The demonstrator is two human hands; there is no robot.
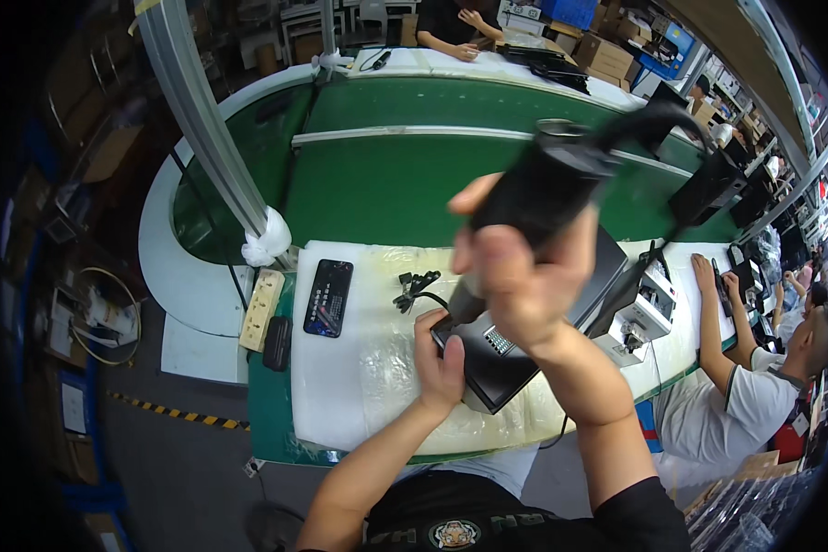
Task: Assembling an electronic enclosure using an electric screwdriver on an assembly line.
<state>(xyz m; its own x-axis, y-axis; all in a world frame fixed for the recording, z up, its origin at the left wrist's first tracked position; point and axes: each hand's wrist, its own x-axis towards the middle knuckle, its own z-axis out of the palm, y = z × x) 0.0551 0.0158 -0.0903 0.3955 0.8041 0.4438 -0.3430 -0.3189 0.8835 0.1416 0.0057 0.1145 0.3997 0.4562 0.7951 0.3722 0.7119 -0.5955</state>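
Raised over the bench, my right hand (pixel 529 285) is wrapped round a thick black electric screwdriver (pixel 545 189), blurred by motion, with a dark cord leaving its upper end. The tool's lower end points at a black box-shaped metal case (pixel 501 375) with a grid of vent holes. Whether its tip touches the case cannot be seen. My left hand (pixel 440 363) grips the case's left side, thumb on top and fingers round the edge. Beside it lies a bundled black cable (pixel 418 290). My right hand and the tool hide part of the case.
A phone (pixel 328 298), a cream power strip (pixel 263 310) and a black oblong case (pixel 277 343) lie to the left. White-and-grey metal units (pixel 646 317) stand right. Beyond runs a green conveyor (pixel 396 189), with a metal post (pixel 207 129). Co-workers sit at right (pixel 745 405) and far side (pixel 451 26).
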